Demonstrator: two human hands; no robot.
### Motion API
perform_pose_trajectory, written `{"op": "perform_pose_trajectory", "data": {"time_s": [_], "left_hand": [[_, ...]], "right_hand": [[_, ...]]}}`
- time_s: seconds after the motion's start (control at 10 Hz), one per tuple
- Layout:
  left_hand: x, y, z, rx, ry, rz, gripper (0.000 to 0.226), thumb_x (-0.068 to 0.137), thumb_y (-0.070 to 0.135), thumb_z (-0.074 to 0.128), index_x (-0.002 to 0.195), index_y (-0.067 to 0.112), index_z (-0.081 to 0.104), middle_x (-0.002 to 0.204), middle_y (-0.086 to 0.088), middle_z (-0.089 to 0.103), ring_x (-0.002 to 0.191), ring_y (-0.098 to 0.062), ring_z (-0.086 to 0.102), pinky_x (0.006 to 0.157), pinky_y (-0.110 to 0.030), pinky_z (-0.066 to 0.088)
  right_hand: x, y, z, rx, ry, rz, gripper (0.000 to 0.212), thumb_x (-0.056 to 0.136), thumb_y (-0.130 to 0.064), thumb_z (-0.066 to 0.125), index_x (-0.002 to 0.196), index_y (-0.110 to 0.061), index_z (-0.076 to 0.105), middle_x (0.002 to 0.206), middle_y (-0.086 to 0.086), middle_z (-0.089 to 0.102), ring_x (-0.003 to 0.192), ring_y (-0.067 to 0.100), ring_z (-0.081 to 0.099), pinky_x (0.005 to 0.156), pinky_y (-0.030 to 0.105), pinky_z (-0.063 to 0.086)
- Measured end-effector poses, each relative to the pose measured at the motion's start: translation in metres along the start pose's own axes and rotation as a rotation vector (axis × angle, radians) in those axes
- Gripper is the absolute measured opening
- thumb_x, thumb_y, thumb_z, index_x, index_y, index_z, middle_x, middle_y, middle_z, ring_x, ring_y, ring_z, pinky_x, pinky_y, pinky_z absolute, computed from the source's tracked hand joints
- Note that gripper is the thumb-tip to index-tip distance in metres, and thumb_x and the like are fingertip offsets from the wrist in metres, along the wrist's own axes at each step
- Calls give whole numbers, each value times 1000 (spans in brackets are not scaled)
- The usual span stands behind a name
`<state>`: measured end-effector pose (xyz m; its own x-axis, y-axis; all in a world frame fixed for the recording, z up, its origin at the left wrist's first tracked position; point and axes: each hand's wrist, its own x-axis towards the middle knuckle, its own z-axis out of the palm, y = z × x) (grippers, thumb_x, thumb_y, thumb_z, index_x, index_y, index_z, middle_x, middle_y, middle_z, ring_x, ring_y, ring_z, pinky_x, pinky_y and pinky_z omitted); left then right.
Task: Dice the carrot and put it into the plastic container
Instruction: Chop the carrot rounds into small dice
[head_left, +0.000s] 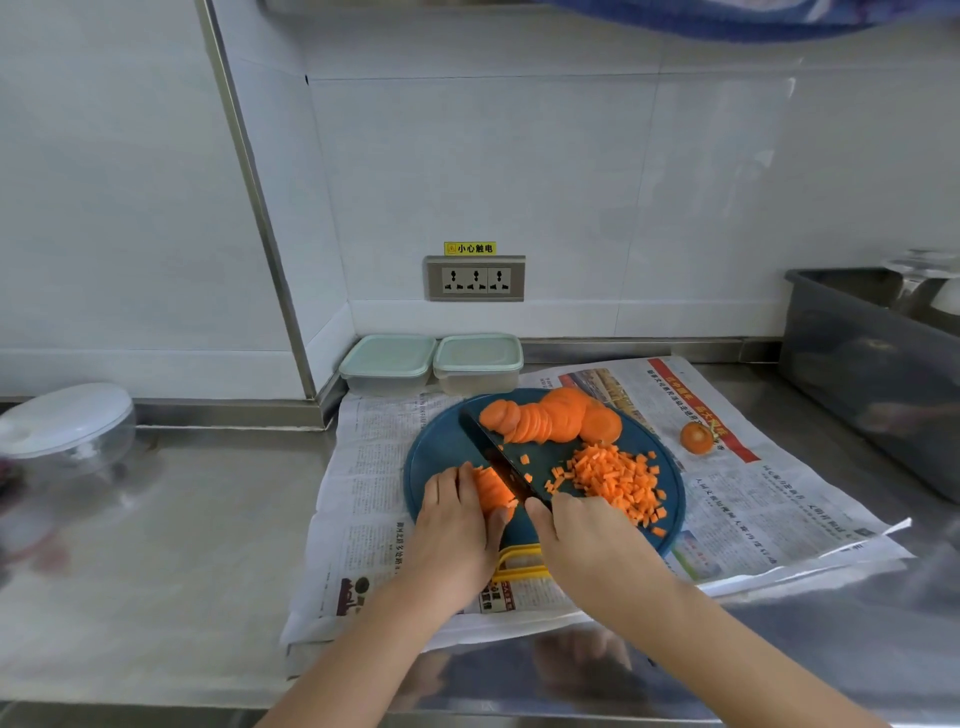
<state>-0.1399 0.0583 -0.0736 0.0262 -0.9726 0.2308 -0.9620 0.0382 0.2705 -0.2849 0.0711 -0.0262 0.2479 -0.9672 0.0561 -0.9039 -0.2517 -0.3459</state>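
a steel counter (182, 545) fills the lower frame, with bare metal open at lower left and along the near edge. a spread newspaper (363, 467) covers its middle; the paper's near right corner curls up. a grey bin (872, 374) stands at the right edge, its wall close to the paper's far right side. a round blue cutting board (441, 452) lies on the newspaper at centre. at far left sits a clear bowl with a white lid (67, 421), well apart from the paper. two lidded plastic containers (387, 364) stand side by side against the wall, just beyond the board's far rim.

the left hand (457, 525) curls its fingers down over a short stack of carrot slices (493, 491) near the board's near-left rim. the right hand (587, 540) is clenched round the handle of a black knife (493, 452) – the blade runs diagonally up-left, right beside the stack.

a fanned row of slices (550, 415) lies along the far rim. a diced carrot pile (615, 478) spreads to the right rim. a carrot end (697, 437) rests on the newspaper, right of the board.
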Motion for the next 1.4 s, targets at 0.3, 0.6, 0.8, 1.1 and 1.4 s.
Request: {"op": "perform_pose_trajectory", "data": {"time_s": [0.3, 0.6, 0.8, 1.1, 1.4], "left_hand": [[2, -2, 2, -101, 31, 32, 47, 102, 37, 29, 141, 13, 24, 140, 0, 30, 134, -13, 22, 106, -22, 27], [4, -2, 5, -106, 13, 61, 46, 98, 34, 37, 139, 16, 28, 137, 2, 28, 132, -12, 22, 103, -20, 30], [7, -4, 9, -74, 21, 66, 48, 99, 35, 36, 141, 15, 26, 139, 1, 29, 132, -13, 21, 106, -22, 28], [5, -2, 9, -110, 84, 39, 41, 101, 32, 33, 139, 14, 30, 137, 1, 34, 131, -14, 27, 103, -23, 32], [6, -1, 8, -121, 43, 30, 42, 100, 35, 33, 137, 14, 32, 136, -1, 35, 130, -15, 27, 105, -26, 31]], "right_hand": [[-6, -9, 5, -37, -20, -20, 40, 103, -43, 24, 71, -20, 32, 66, -6, 34, 72, 19, 49, 47, 23, 29], [-3, -28, 9, -129, -144, 40, 35, 105, -30, 26, 119, -7, 48, 116, 8, 61, 107, 26, 61, 69, 29, 38], [17, -31, 13, -122, -173, 74, 28, 102, -17, 35, 118, -7, 55, 119, 10, 59, 109, 27, 59, 76, 31, 44], [18, -13, -18, 24, -193, 35, 37, 104, -17, 25, 118, 3, 53, 66, 3, 38, 73, 28, 57, 67, 34, 45], [20, -30, 6, -211, -125, 52, 29, 101, -13, 35, 118, -6, 57, 120, 12, 59, 110, 30, 58, 80, 35, 48]]}}
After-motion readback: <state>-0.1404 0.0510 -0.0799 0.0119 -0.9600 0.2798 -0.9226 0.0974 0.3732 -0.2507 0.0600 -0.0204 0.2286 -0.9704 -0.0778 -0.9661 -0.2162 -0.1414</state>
